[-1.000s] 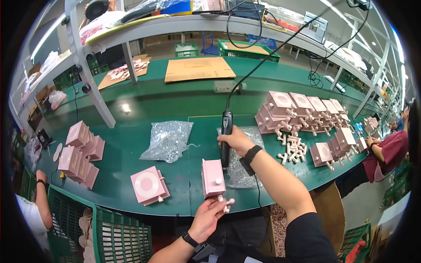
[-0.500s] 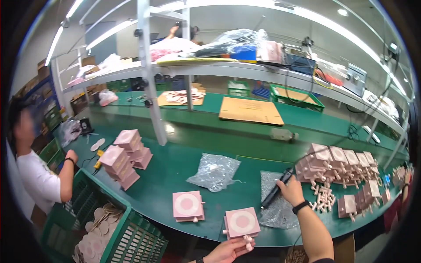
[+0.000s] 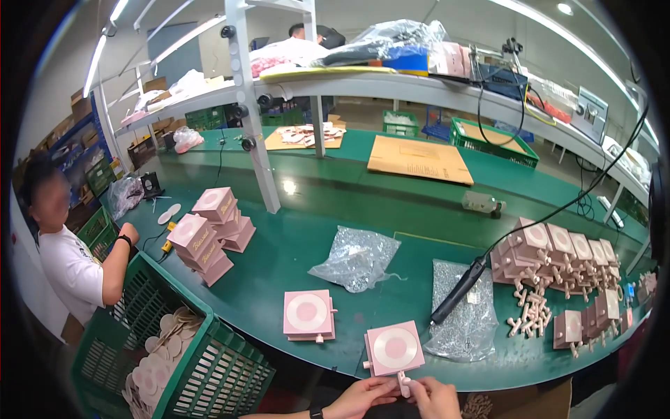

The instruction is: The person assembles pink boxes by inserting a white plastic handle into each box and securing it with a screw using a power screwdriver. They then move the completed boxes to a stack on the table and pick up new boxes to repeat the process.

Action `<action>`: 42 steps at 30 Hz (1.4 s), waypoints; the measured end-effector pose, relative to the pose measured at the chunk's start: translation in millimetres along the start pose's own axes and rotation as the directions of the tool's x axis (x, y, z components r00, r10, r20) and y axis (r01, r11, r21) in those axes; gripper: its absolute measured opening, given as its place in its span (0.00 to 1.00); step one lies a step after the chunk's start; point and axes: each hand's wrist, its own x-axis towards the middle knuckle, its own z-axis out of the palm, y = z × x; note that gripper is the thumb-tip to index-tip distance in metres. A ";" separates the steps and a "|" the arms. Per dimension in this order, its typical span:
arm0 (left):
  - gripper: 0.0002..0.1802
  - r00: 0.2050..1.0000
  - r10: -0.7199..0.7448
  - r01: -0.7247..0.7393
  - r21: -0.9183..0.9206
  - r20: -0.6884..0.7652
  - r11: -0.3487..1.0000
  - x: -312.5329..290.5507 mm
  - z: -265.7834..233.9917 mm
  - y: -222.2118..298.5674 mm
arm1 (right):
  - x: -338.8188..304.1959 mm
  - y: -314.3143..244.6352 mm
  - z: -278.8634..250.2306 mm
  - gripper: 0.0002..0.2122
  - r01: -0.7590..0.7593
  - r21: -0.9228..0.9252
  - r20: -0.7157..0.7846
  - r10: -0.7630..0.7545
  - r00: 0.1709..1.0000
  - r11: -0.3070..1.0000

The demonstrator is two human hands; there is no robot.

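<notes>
A square pink box [image 3: 394, 348] with a pale ring and pink disc on its top sits at the table's near edge. From its near side a small pink T-shaped knob [image 3: 403, 383] sticks out. My left hand [image 3: 363, 397] is closed at the left of this knob, its fingertips pressed against it. On the other side my right hand [image 3: 434, 398] pinches the knob between thumb and fingers. A black electric screwdriver [image 3: 458, 292] with a cord lies on a bubble-wrap bag [image 3: 462, 335], right of the box. A similar pink box [image 3: 308, 314] stands to the left.
Stacked pink boxes [image 3: 202, 241] stand at left, more [image 3: 558, 251] at right beside a pile of loose knobs [image 3: 529, 314]. A green crate [image 3: 230, 363] holds round discs. A plastic bag [image 3: 356, 258] lies mid-table. At far left sits a person [image 3: 77, 265].
My right hand has let go of the screwdriver, leaving it on the bubble wrap, and has come down to the knob beside my left hand. The view has shifted slightly.
</notes>
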 end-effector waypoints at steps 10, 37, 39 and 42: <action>0.14 0.995 0.047 -0.008 0.378 -0.093 0.926 -15.0 -50.1 7.3 | 12.7 -25.3 22.9 0.15 -0.324 0.827 0.322 0.085 0.943 0.460; 0.05 0.946 0.276 -0.318 0.651 0.170 0.690 28.7 10.4 47.9 | -101.1 70.8 -92.0 0.12 0.189 0.923 -0.292 0.290 0.911 0.336; 0.04 0.923 0.380 -0.306 0.710 0.059 0.634 42.5 -7.0 41.5 | -111.7 101.1 -127.3 0.12 0.237 0.872 -0.402 0.352 0.845 0.427; 0.04 0.908 0.417 -0.313 0.735 0.046 0.601 55.5 -34.4 35.9 | -102.2 135.1 -190.7 0.13 0.256 0.835 -0.484 0.428 0.764 0.488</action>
